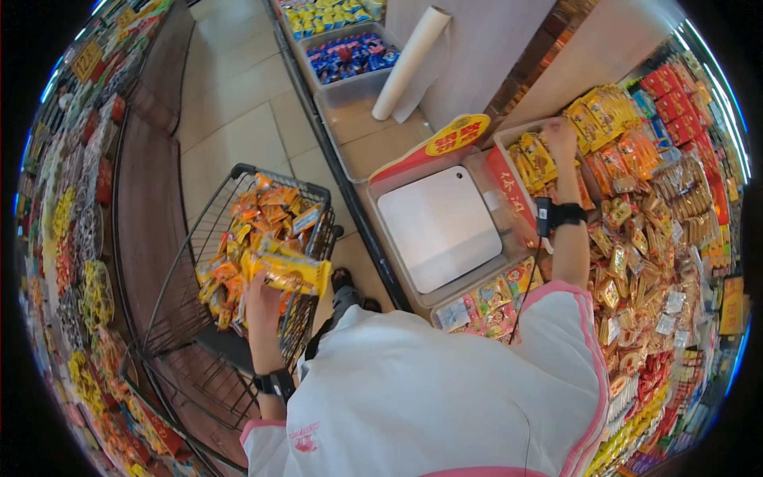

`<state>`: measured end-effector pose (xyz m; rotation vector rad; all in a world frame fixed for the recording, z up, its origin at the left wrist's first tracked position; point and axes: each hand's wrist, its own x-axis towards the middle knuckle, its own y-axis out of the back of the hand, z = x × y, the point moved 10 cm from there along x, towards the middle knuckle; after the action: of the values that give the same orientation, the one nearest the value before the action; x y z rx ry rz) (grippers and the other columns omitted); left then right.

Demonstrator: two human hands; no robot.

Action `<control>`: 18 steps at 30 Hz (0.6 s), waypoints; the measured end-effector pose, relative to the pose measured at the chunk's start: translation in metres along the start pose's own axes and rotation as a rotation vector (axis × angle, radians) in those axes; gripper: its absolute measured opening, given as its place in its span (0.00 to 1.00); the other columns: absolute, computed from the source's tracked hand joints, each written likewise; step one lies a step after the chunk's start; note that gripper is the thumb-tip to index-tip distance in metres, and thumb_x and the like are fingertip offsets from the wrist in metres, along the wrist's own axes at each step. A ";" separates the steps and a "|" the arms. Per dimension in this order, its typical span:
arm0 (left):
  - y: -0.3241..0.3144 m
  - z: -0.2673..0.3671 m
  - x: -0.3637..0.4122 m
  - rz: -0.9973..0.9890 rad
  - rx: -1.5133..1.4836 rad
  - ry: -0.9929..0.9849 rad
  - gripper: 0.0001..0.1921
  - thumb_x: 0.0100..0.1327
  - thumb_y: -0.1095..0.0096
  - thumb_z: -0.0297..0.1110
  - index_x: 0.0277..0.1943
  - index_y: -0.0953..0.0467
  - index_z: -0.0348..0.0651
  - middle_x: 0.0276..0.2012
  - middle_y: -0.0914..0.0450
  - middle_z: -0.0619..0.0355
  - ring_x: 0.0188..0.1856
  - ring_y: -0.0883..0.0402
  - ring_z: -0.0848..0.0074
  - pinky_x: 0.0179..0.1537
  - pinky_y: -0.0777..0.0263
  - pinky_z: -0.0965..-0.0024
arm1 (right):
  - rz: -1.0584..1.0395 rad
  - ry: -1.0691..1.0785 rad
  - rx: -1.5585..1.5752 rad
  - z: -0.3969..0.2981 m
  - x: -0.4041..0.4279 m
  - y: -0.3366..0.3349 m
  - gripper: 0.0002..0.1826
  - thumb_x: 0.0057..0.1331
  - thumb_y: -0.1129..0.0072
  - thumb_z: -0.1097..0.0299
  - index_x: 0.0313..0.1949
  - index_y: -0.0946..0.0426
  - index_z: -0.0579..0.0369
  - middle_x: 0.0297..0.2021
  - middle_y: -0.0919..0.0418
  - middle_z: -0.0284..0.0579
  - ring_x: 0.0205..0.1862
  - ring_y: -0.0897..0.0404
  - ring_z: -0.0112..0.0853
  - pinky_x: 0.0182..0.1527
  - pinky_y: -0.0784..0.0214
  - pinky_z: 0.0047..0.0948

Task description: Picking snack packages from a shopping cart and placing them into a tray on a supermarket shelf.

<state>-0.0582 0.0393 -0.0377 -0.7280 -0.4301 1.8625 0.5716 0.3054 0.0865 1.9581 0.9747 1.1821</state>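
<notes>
My left hand (262,295) is closed on yellow snack packets (292,271) above a wire shopping cart (179,262). Orange and yellow wrapped snacks (268,206) are heaped in the cart. On the right, my right hand (560,134) reaches to the far rim of a clear plastic bin (515,131) with yellow snack packets (533,158) in it. Its fingers are small and blurred, so what they touch or hold cannot be made out. Both wrists wear black straps.
A white board (441,229) lies in a display bin beside a red and yellow sign (459,136). A white roll (411,62) leans in another bin. Blue-wrapped sweets (351,56) stand beyond. Heaped snacks (632,238) line the right, shelves of packets (65,214) the left.
</notes>
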 end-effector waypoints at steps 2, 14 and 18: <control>-0.012 -0.001 0.002 -0.014 0.011 -0.004 0.24 0.56 0.44 0.30 0.55 0.40 0.39 0.50 0.32 0.54 0.51 0.31 0.67 0.50 0.36 0.60 | 0.029 0.102 0.112 -0.062 -0.002 0.033 0.12 0.54 0.47 0.61 0.34 0.24 0.55 0.26 0.22 0.50 0.32 0.23 0.39 0.37 0.33 0.34; -0.145 0.015 -0.029 -0.378 -0.107 -0.080 0.25 0.53 0.39 0.31 0.53 0.39 0.38 0.48 0.29 0.57 0.50 0.29 0.71 0.52 0.37 0.64 | -1.526 0.604 0.971 -0.369 -0.284 0.018 0.27 0.61 0.51 0.62 0.57 0.45 0.57 0.50 0.36 0.47 0.52 0.36 0.27 0.52 0.43 0.29; -0.138 0.007 -0.023 -0.352 -0.098 -0.012 0.24 0.53 0.40 0.30 0.53 0.38 0.38 0.48 0.29 0.57 0.50 0.29 0.71 0.52 0.37 0.64 | -1.460 0.486 0.989 -0.359 -0.288 -0.003 0.27 0.63 0.54 0.54 0.55 0.43 0.57 0.46 0.33 0.45 0.49 0.32 0.27 0.44 0.37 0.25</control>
<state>0.0403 0.0725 0.0564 -0.6590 -0.6186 1.5234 0.1521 0.1161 0.0989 0.7857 2.8614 0.2058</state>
